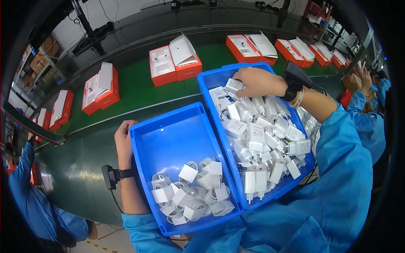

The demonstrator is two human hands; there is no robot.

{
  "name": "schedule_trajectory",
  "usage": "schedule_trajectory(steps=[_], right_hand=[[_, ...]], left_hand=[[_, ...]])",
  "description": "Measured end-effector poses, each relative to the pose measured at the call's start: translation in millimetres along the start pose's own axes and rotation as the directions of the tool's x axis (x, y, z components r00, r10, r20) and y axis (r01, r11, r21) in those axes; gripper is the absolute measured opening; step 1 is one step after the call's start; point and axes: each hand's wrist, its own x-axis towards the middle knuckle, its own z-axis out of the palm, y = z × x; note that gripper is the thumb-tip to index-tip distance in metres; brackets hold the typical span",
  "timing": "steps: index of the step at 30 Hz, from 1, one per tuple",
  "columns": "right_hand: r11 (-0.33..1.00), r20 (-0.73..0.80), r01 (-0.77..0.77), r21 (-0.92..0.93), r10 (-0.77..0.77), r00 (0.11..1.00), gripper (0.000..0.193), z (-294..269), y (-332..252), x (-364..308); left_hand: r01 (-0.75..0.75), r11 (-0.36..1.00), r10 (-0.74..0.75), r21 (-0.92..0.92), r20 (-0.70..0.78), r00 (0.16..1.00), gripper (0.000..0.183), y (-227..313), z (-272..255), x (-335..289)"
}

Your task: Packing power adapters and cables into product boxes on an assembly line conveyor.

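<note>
My right hand (260, 81) is at the far end of a blue bin full of white wall chargers (255, 137), its fingers closed on one white charger (235, 85). Beside it on the left, a second blue bin (168, 135) holds coiled white cables (195, 198) with white paper wraps, bunched in its near half. My left hand (124, 135) grips that bin's far left corner, fingers curled at the rim and partly hidden. A black device is strapped to each of my wrists.
Open red boxes with white trays, such as this box (175, 62), stand in a row along the green conveyor belt (133, 90) beyond the bins. Co-workers in blue (367, 116) are at both sides. Clear bags (310, 124) lie right of the charger bin.
</note>
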Motion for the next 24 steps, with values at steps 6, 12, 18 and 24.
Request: schedule_trajectory(steps=[6,12,18,24], right_hand=[[0.996,0.199,-0.086,0.014,0.081,0.977,0.052,-26,-27,7],[0.981,-0.133,0.072,0.179,-0.048,0.99,0.057,-101,-39,23],[0.991,-0.313,0.041,0.124,0.0,0.95,0.051,-164,-74,70],[0.995,-0.363,0.069,0.074,-0.038,0.931,0.059,-91,-51,192]], left_hand=[[-0.004,1.0,0.003,-0.023,-0.014,1.0,0.02,-7,0,0],[0.019,0.999,-0.019,-0.031,-0.01,1.0,0.02,-3,-2,1],[0.03,0.998,-0.03,-0.047,-0.02,0.999,0.02,-9,-1,3],[0.023,0.999,-0.024,-0.024,-0.041,0.999,0.02,-3,-2,-1]])
